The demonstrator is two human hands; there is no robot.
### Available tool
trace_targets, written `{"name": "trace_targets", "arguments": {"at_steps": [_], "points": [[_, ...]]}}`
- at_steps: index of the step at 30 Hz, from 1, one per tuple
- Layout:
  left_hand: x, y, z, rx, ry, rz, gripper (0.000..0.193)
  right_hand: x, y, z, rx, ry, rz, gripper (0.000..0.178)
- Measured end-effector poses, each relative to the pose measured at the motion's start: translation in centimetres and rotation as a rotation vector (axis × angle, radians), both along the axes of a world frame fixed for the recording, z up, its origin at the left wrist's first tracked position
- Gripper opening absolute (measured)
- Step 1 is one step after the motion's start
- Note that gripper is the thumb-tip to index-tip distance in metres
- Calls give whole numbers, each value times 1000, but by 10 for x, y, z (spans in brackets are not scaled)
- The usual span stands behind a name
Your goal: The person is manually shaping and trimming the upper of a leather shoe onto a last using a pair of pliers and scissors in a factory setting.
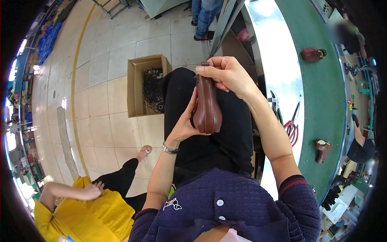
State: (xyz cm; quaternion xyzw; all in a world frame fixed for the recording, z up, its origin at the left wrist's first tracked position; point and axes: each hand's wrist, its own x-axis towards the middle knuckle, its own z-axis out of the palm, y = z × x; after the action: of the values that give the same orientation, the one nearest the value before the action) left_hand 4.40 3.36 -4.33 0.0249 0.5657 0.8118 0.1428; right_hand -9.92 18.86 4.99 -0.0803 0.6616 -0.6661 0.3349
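Navy textured shirt (225, 187) nearest my camera. Left grip (186, 124) cups glossy brown stitched-leather piece (206, 115), bulbous-bottomed, above black trousers (231, 117); right grip (229, 74) pinches it near top. Risk I see: off-axis right pull could twist it; slack left hold could drop it.

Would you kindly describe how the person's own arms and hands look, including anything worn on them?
The left hand and right hand are both ungloved. A silver-coloured metal-link band circles the left wrist; none shows on the right. The forearms are uncovered below short, textured navy sleeves, and the right sleeve's dark cuff has red striping.
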Motion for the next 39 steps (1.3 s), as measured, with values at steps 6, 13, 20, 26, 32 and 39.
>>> {"name": "trace_targets", "arguments": {"at_steps": [6,13,20,26,32,39], "points": [[-8,4,-3,72,-22,20,134,1,41,-1,72,137,-112,34],[16,-31,11,80,-55,287,108,72,184,-72,1276,576,-367,55],[-21,-52,72,239,-496,230,69,133,209,-97,1462,460,-331,60],[-53,-31,78,163,-589,94,65,124,206,-94,1451,454,-267,49],[-68,-18,96,152,-630,49,67,93,177,-38,168,-275,-771,49],[-72,-15,50,67,-517,21,71,50,98,40,-38,-393,-148,79]]}}
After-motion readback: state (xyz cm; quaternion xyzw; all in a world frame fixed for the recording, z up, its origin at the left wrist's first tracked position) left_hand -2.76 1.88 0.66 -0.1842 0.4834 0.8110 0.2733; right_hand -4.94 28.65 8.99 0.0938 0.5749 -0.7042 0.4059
